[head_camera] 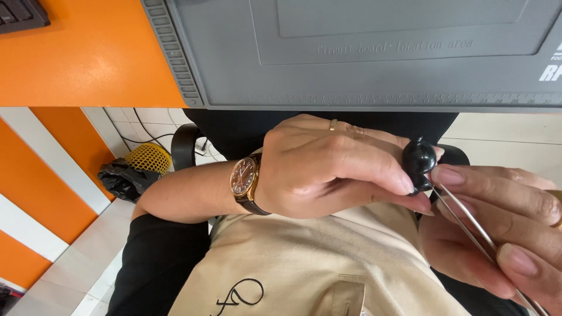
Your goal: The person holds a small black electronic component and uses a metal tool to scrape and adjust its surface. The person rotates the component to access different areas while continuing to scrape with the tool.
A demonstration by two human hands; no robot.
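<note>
Head view: the left hand (328,167) reaches across the lap from the left, fingers curled narrow, and pinches a small black ball (419,158) between thumb and fingertips. The ball sits at the fingertips, right of centre, just below the edge of the grey mat (363,76) and above the beige cloth (304,263) on the lap. A ring (332,124) shows on one finger of that hand, and a watch (244,178) with a dark dial, gold case and dark strap sits on the wrist.

The right hand (497,228) comes in from the lower right, closed on thin metal tweezers (468,225). Thumb and forefinger press the two prongs together; the tips meet the underside of the ball, right where the left thumb holds it. The tweezers slant down to the right and leave the picture at the bottom corner.

The mat lies on an orange desk (88,58), with a ruler strip along its near edge. A keyboard (20,14) corner shows at the top left. Below the desk, on the tiled floor (82,257), a yellow mesh basket (149,157) stands beside a black bag (123,178). A black chair arm (184,146) curves behind the left forearm.
</note>
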